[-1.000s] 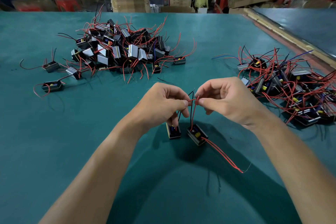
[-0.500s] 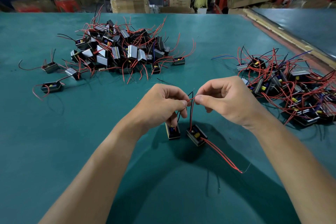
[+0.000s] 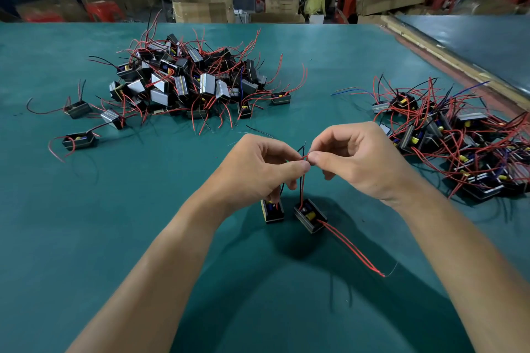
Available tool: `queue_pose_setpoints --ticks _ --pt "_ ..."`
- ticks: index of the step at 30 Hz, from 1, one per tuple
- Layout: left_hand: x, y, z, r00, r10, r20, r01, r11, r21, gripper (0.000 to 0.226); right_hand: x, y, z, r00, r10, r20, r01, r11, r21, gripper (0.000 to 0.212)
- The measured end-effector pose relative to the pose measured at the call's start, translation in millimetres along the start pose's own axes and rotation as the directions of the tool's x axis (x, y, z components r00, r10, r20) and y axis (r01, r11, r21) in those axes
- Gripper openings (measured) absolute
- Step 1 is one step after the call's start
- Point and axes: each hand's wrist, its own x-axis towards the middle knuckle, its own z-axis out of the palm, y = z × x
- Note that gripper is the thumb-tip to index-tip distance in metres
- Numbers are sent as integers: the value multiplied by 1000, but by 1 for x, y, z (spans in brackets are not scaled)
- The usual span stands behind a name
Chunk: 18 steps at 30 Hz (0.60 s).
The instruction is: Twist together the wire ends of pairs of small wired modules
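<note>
Two units are being joined: the left module (image 3: 272, 210) and the right module (image 3: 309, 215), which seem to rest side by side on the table (image 3: 86, 238), at 6 o'clock from the hands. Their red wire ends (image 3: 306, 156) are lifted and pinched between thumb and forefinger of the left hand (image 3: 258, 169) and the right hand (image 3: 358, 160), whose tips meet at the joint; the other fingers are curled.

It is judged that the twist could spring open if the pinch is loosened, as the wires are thin. A module could be tipped if the wires are pulled too hard. The black wire (image 3: 300, 189) beside the joint could be caught in by mistake.

The surface is covered with green mat. One heap of modules (image 3: 186, 80) is seen at 11 o'clock, a tangled heap (image 3: 459, 137) at 2 o'clock. Beyond the far edge, at 12 o'clock, cardboard boxes (image 3: 203, 7) and red stools (image 3: 103, 10) are seen, blurred.
</note>
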Motion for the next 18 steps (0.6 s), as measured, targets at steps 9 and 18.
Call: queue_pose_setpoints --ticks 9,18 --pt "1 0 0 999 23 28 -23 999 -29 14 -1 -3 -4 997 40 69 -49 991 124 4" --pt "2 -3 -2 1000 3 26 -3 1000 -1 16 0 -2 -2 999 -25 -24 25 1000 4 18"
